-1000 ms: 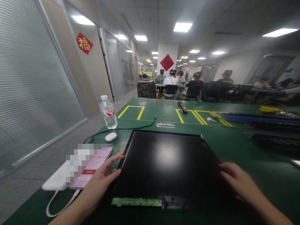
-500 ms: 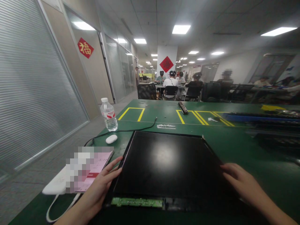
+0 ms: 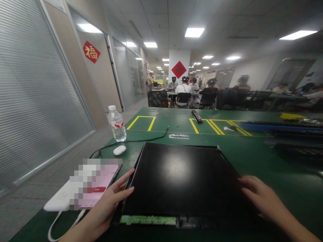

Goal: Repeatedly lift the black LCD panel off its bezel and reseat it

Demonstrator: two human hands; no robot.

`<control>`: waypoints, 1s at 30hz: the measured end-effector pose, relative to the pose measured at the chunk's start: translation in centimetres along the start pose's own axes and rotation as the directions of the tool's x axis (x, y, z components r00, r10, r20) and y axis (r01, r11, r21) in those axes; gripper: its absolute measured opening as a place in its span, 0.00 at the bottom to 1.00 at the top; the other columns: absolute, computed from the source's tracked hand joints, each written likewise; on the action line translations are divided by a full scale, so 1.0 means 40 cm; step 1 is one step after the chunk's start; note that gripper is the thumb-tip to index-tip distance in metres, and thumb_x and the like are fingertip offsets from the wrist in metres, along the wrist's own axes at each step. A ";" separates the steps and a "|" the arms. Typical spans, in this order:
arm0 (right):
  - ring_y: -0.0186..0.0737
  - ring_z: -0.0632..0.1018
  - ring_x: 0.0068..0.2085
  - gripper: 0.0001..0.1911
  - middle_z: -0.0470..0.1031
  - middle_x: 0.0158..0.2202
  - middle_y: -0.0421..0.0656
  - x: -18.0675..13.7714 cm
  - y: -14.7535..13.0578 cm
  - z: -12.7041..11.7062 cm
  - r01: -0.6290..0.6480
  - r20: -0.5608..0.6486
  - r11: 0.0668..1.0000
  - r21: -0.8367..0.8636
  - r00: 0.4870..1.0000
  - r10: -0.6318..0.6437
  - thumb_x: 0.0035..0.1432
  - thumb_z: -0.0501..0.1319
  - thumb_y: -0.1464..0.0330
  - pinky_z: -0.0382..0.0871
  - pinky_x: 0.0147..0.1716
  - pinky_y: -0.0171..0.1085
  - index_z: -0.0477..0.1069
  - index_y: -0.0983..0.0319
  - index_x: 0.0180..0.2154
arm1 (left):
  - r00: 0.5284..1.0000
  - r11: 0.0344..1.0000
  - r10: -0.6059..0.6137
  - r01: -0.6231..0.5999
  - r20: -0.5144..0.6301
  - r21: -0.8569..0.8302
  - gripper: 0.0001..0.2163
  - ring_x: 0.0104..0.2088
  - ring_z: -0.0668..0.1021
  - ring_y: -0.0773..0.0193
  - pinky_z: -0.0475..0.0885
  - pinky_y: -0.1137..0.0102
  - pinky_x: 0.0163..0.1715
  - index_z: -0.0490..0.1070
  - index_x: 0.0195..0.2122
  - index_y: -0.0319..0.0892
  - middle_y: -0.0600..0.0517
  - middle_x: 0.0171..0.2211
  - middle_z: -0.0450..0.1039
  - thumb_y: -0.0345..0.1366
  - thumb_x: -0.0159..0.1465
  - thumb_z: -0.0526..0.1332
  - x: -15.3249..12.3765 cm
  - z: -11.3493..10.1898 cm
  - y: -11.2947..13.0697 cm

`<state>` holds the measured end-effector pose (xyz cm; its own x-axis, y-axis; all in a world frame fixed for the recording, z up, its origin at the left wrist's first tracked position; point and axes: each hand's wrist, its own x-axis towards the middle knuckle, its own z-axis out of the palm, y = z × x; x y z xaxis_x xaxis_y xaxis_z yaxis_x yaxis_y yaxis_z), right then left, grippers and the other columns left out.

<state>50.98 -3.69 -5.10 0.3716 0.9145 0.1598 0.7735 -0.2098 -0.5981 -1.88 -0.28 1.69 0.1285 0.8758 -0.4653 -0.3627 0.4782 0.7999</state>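
Observation:
A flat black display panel [image 3: 176, 178] lies on the green table [image 3: 252, 154], with a strip of green circuit board [image 3: 147, 220] along its near edge. My left hand [image 3: 111, 201] rests against the panel's left edge, fingers stretched out. My right hand [image 3: 259, 195] lies on the panel's right edge, fingers extended and slightly curled over it.
A phone with a pink screen [image 3: 97, 185] lies on a white power bank [image 3: 59, 200] at my left. Farther back are a white earbud case [image 3: 119, 150], a water bottle [image 3: 116, 123], a black cable [image 3: 141, 139] and trays [image 3: 282, 129] at the right. Several people sit at tables behind.
The view shifted slightly. My left hand slid a little along the panel's left edge. The panel and my right hand stay about where they were.

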 end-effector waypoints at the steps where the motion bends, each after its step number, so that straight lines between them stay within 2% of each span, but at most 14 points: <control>1: 0.56 0.85 0.48 0.24 0.85 0.53 0.51 -0.001 -0.002 -0.002 0.002 -0.001 1.000 0.002 1.000 -0.002 0.50 0.59 0.51 0.81 0.47 0.51 0.87 0.55 0.39 | 1.000 1.000 -0.003 0.003 -0.002 0.011 0.59 0.51 0.90 0.37 0.83 0.49 0.59 0.59 0.79 0.49 0.42 0.58 0.87 0.34 0.48 0.87 -0.001 -0.001 0.000; 4: 0.56 0.85 0.47 0.22 0.85 0.52 0.50 -0.002 -0.005 -0.005 0.009 -0.009 1.000 0.005 1.000 -0.009 0.50 0.59 0.53 0.81 0.46 0.51 0.87 0.54 0.39 | 1.000 0.999 -0.001 0.001 0.002 0.038 0.55 0.54 0.89 0.37 0.82 0.51 0.60 0.67 0.75 0.44 0.41 0.60 0.86 0.36 0.46 0.87 0.000 -0.005 0.001; 9: 0.55 0.85 0.45 0.21 0.86 0.51 0.50 -0.001 -0.001 -0.008 0.033 -0.008 0.999 0.009 0.999 -0.033 0.51 0.60 0.55 0.82 0.44 0.51 0.87 0.54 0.39 | 1.000 0.998 0.004 -0.004 -0.010 0.058 0.52 0.61 0.84 0.32 0.79 0.46 0.62 0.75 0.70 0.47 0.41 0.64 0.83 0.37 0.41 0.88 0.015 -0.013 -0.005; 16: 0.54 0.85 0.45 0.19 0.85 0.50 0.49 0.000 0.010 -0.001 0.064 -0.021 0.998 -0.014 0.998 -0.064 0.52 0.60 0.58 0.82 0.43 0.50 0.87 0.53 0.39 | 0.984 0.979 0.168 -0.174 0.056 0.107 0.37 0.74 0.71 0.33 0.70 0.48 0.72 0.84 0.60 0.51 0.44 0.70 0.78 0.42 0.46 0.87 0.009 -0.021 -0.006; 21: 0.53 0.85 0.45 0.20 0.85 0.51 0.49 -0.001 0.005 -0.001 0.059 -0.016 0.998 -0.016 0.998 -0.059 0.52 0.59 0.60 0.82 0.44 0.49 0.88 0.53 0.39 | 0.974 0.963 0.218 -0.224 0.060 0.150 0.36 0.77 0.63 0.32 0.65 0.48 0.74 0.84 0.61 0.51 0.45 0.75 0.71 0.44 0.49 0.85 0.001 -0.028 -0.001; 25: 0.53 0.85 0.44 0.20 0.86 0.51 0.49 -0.005 -0.012 -0.008 0.039 -0.012 0.999 0.000 0.999 -0.039 0.51 0.59 0.59 0.82 0.43 0.49 0.88 0.53 0.39 | 0.974 0.962 0.208 -0.219 0.084 0.161 0.41 0.78 0.62 0.31 0.65 0.47 0.74 0.81 0.65 0.50 0.44 0.75 0.70 0.45 0.48 0.85 0.009 -0.042 -0.006; 30: 0.55 0.86 0.43 0.20 0.87 0.49 0.48 -0.009 -0.024 -0.017 0.005 -0.017 1.000 0.020 1.000 -0.005 0.51 0.60 0.54 0.81 0.42 0.51 0.87 0.54 0.38 | 0.963 0.953 0.242 -0.258 0.116 0.158 0.37 0.77 0.64 0.35 0.63 0.51 0.75 0.81 0.65 0.50 0.45 0.75 0.71 0.42 0.53 0.84 0.017 -0.050 -0.011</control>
<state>50.45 -4.05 -4.07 0.3764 0.9096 0.1762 0.7651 -0.1980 -0.6127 -3.46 -0.01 0.27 0.1428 0.9670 -0.2109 -0.2331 0.2399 0.9424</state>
